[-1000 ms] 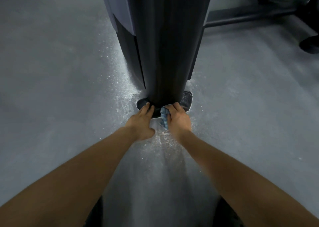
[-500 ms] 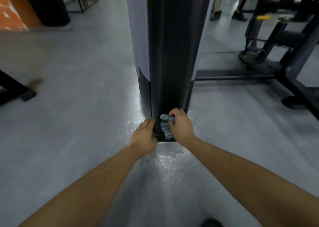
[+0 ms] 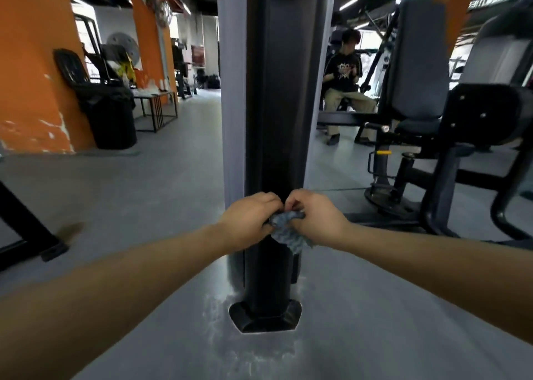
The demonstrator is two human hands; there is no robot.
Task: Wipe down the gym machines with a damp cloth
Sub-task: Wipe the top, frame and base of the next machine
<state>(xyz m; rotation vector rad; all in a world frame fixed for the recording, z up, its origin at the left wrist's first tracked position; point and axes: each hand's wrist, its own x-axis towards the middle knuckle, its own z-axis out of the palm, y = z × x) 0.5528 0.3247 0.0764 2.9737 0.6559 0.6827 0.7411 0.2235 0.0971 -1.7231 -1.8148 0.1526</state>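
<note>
A tall black machine column (image 3: pixel 274 96) with grey side panels rises straight ahead from a black foot (image 3: pixel 265 319) on the grey floor. In front of it, well above the foot, both my hands meet on a small crumpled blue-grey cloth (image 3: pixel 288 234). My left hand (image 3: pixel 249 222) grips the cloth's left side with curled fingers. My right hand (image 3: pixel 315 219) pinches its upper right part. The cloth's lower end hangs loose against the column.
A black seated gym machine (image 3: pixel 432 137) stands at the right, with a person sitting further back. An orange pillar (image 3: pixel 34 91) and a black bin (image 3: pixel 112 120) are at the left, a metal table behind them. A dark frame foot (image 3: pixel 31 235) juts in at far left.
Both hands rose from the column's foot up its front. The view lifted from floor to room. The left hand, earlier resting on the foot, now grips the cloth together with the right.
</note>
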